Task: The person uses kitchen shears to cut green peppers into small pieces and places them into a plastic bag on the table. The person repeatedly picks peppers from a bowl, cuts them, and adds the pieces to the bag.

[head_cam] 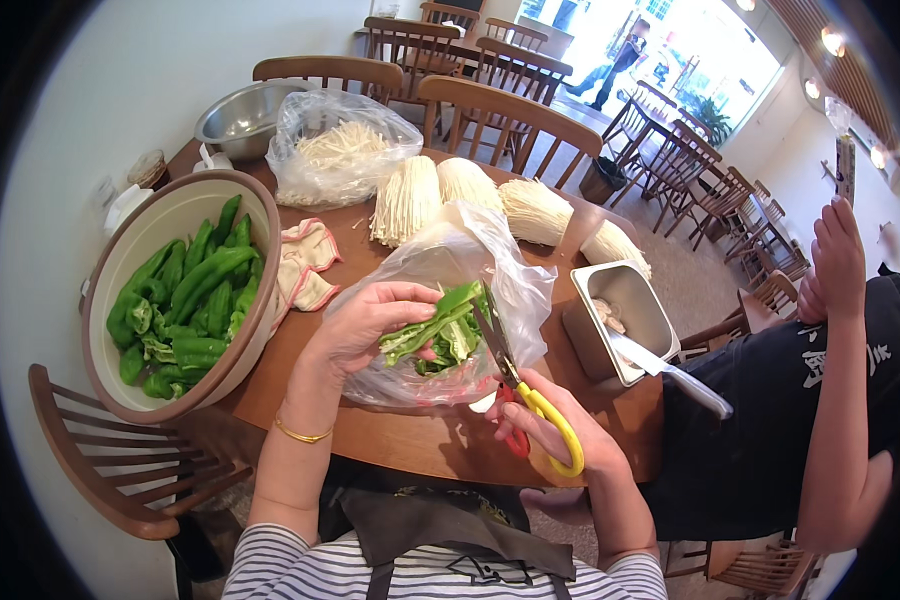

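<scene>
Between the thumb and fingers of my left hand (375, 319) is a split green pepper (431, 319), its pale inner ribs showing. My right hand (570, 427) grips a pair of scissors (506, 352) with one yellow and one red handle. The blades are parted, and their tips are at the pepper's right end. Below both hands lies an open clear plastic bag (510, 262) holding scraps of green pepper. To the left, a large tub (266, 322) with a brown rim holds several green peppers (210, 285), some of them split.
Enoki mushroom bundles (472, 187) lie across the table's far side, near a plastic bag of enoki (341, 146) and a steel bowl (244, 120). Cloth gloves (307, 262) lie beside the tub. At right, a knife (667, 375) rests on a steel container (581, 330); another person's arm (832, 330) is beyond.
</scene>
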A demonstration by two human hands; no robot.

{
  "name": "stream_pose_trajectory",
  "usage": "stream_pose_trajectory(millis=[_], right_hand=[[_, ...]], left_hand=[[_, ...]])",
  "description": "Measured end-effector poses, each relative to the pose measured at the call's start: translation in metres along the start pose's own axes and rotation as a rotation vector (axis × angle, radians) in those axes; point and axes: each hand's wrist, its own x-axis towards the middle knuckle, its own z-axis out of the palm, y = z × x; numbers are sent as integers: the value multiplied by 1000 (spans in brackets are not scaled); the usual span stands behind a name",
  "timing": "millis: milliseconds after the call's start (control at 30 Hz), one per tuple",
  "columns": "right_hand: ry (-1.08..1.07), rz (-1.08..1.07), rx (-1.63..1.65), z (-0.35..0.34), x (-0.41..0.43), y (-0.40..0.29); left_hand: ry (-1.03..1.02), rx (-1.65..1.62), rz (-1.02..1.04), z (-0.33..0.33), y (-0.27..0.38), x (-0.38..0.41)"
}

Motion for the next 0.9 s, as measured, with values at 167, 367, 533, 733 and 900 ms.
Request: stream_pose_trajectory(millis=[167,367,533,733,900], right_hand=[[65,-19,-356,-4,-1,-11],[110,-81,-473,0,6,-8],[170,-205,-510,0,9,-1],[92,-6,-448,-10,1,-8],[53,-85,-527,-9,-2,-14]], left_hand=[[-32,33,-25,-1,1,0],[-60,68,-52,-3,-1,1],[-23,97,-69,-1,3,1],[-41,39,-39,-1,2,2],[-91,-39,-79,-3,0,2]])
